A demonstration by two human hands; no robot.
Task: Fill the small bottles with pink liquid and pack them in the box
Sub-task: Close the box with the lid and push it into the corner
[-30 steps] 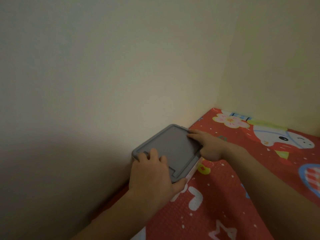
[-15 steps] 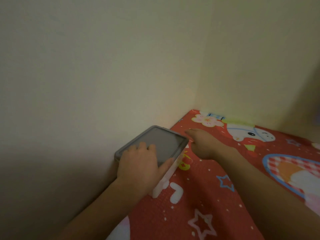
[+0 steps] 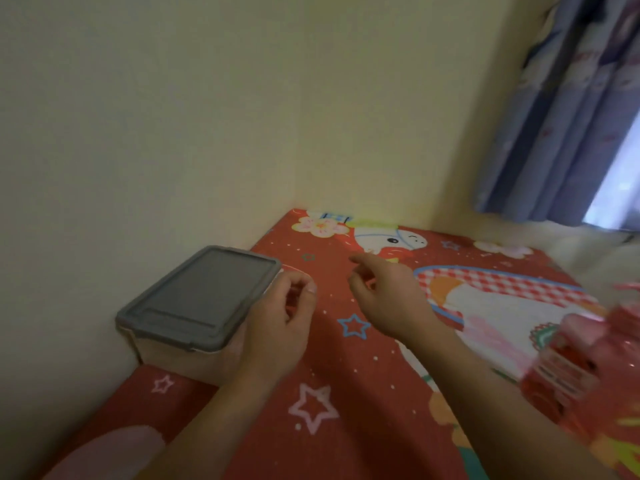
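box (image 3: 194,306) sits at the far left, pushed into the corner against the cream wall (image 3: 173,116), resting on a red play mat (image 3: 346,375) printed with stars and cartoon figures. its body is translucent and pale, and a grey lid (image 3: 204,292) lies flat over the top, closed; what is inside cannot be made out.

just to the right of the box is the left hand (image 3: 277,323), held beside the box's right side. its fingers (image 3: 298,285) are loosely curled, thumb and forefinger close together, and nothing is held in them. whether the palm touches the box wall cannot be told.

further right, apart from the left hand, the right hand (image 3: 388,299) hovers above the mat. its fingers (image 3: 363,263) are relaxed and partly bent, the forefinger reaching out toward the left, and they grip nothing.

at the right edge of the view, near the right forearm, stands a blurred clear bottle (image 3: 575,358) holding pink liquid, with a red label; its outline is smeared, so details are not readable. above it, in the upper right corner, hangs a blue curtain (image 3: 571,116) with bright light showing at its edge.
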